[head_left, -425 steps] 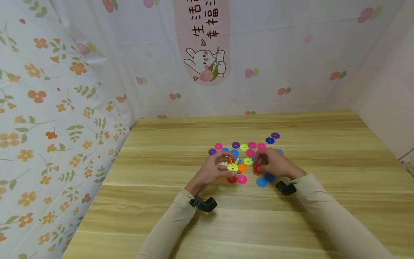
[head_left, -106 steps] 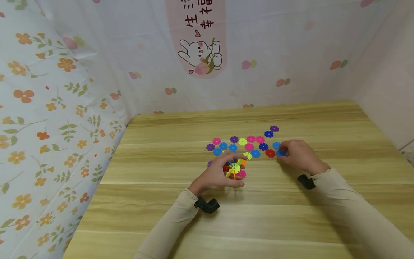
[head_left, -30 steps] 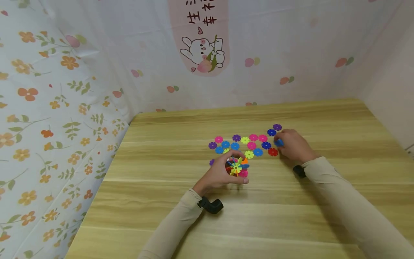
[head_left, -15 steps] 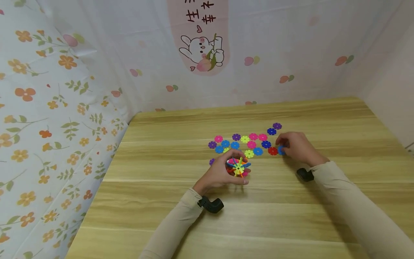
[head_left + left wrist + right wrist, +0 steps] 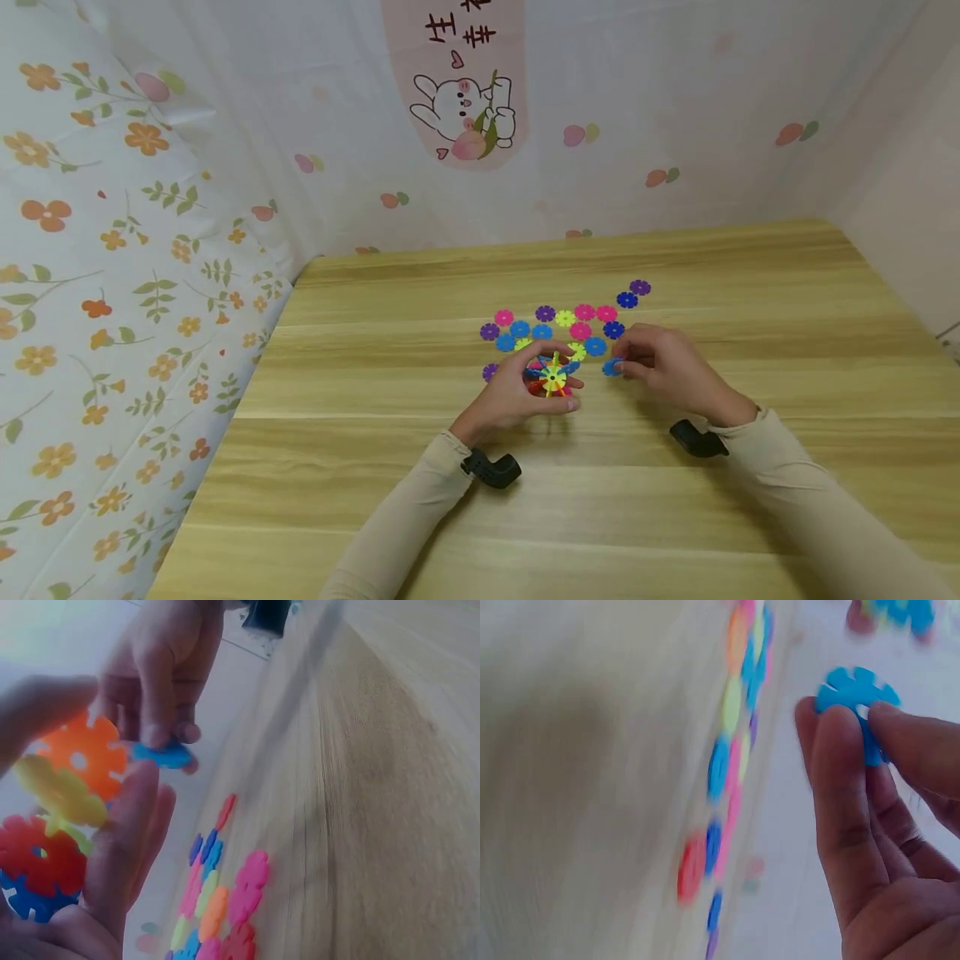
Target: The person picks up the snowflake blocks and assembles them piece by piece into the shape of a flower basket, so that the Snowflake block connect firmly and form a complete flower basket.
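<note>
My left hand (image 5: 510, 396) holds a cluster of joined plastic snowflake discs, with a yellow disc (image 5: 553, 379) facing up and others sticking out around it. In the left wrist view, an orange disc (image 5: 86, 756), a red disc (image 5: 45, 855) and a dark blue disc (image 5: 34, 898) belong to this cluster. Just to its right, my right hand (image 5: 675, 362) pinches a single light blue snowflake disc (image 5: 611, 367) between thumb and fingers. That disc is raised off the table and stands apart from the cluster. Fingers of the left hand hide part of the cluster.
Loose discs lie flat beyond the hands, among them a pink disc (image 5: 581, 331), a blue disc (image 5: 595, 346) and a purple disc (image 5: 640, 287). A red disc (image 5: 692, 866) shows in the right wrist view. The wooden table (image 5: 390, 333) meets a printed cloth (image 5: 615, 100) behind.
Since the oldest frame, the cluster in my left hand has gained red and blue discs. Over the last half second, my right hand has carried the light blue disc leftward, toward the cluster.
</note>
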Tool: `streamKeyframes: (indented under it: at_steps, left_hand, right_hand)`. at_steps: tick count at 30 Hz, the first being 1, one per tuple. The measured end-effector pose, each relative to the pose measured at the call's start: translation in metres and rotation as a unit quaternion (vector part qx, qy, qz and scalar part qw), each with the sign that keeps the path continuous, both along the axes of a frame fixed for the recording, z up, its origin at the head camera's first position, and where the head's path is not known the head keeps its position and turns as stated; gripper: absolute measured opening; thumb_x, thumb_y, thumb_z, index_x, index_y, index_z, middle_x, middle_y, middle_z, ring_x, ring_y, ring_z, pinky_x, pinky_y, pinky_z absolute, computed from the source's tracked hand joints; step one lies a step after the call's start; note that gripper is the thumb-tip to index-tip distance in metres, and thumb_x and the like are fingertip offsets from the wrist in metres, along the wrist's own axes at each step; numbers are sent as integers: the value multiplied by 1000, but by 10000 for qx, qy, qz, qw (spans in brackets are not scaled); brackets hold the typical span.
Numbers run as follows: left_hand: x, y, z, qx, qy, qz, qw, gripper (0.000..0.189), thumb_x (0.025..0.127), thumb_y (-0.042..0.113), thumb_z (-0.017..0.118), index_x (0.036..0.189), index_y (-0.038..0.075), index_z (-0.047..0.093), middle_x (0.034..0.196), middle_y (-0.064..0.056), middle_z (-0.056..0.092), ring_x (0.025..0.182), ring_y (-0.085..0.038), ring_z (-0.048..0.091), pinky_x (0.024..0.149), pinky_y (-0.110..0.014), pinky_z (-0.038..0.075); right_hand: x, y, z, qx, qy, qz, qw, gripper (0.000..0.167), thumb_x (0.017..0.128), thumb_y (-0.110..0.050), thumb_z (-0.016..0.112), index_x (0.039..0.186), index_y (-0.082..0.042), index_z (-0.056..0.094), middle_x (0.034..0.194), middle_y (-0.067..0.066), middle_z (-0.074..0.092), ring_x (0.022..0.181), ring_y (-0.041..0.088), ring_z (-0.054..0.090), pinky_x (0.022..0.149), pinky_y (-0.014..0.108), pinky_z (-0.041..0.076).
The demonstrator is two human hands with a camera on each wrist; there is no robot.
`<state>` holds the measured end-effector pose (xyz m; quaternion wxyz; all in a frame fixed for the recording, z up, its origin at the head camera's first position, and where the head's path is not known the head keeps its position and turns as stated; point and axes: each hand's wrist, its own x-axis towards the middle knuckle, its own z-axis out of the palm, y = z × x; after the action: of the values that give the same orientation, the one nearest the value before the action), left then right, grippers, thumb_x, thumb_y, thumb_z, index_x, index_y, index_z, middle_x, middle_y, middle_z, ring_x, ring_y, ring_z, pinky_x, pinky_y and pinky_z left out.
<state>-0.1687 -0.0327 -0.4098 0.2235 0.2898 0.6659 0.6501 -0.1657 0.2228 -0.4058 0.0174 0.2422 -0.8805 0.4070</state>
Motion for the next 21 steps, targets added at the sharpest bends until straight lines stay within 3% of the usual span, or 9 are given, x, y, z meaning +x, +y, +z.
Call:
streamKeyframes:
  at_steps: [2, 5, 9, 14, 21]
  left_hand:
    - [-4, 2, -8, 62, 1, 24, 10000, 53, 81, 4, 71, 127, 14, 47, 110, -22, 63, 103, -37, 59, 86, -34, 49]
    - [-7, 3, -16, -362, 442, 329, 9978, 52, 80, 14, 75, 125, 19, 49, 120, -6, 59, 111, -26, 55, 92, -35, 44]
    - [-8, 3, -18, -969, 1063, 681, 9873, 56, 76, 28, 78, 124, 19, 51, 126, 11, 49, 119, -16, 43, 97, -41, 36]
    - [-8, 6, -17, -923, 1134, 652, 9871, 56, 76, 28, 77, 125, 18, 51, 126, 8, 50, 119, -16, 43, 97, -43, 35]
    - [-6, 10, -16, -838, 1080, 523, 9892, 57, 77, 26, 77, 126, 17, 49, 122, 4, 51, 110, -16, 49, 91, -33, 43]
  right_hand:
    - [7, -10, 1, -306, 4, 132, 9994, 14, 84, 6, 64, 88, -8, 61, 84, 3, 63, 71, 18, 65, 59, 30, 54]
    - [15, -24, -2, -713, 69, 259, 9971, 14, 85, 5, 62, 91, -8, 61, 83, 4, 65, 69, 20, 65, 54, 32, 53]
    - [22, -39, -7, -978, 431, 272, 9939, 16, 84, 6, 63, 94, -7, 62, 83, 4, 65, 68, 16, 65, 58, 28, 53]
    - [26, -48, -12, -910, 979, 50, 9910, 20, 80, 7, 67, 93, -7, 62, 85, 0, 63, 68, 12, 62, 62, 26, 54]
    - [31, -54, -16, -395, 1979, -125, 9794, 20, 76, 7, 71, 90, -6, 63, 86, -1, 61, 75, 7, 56, 63, 25, 52]
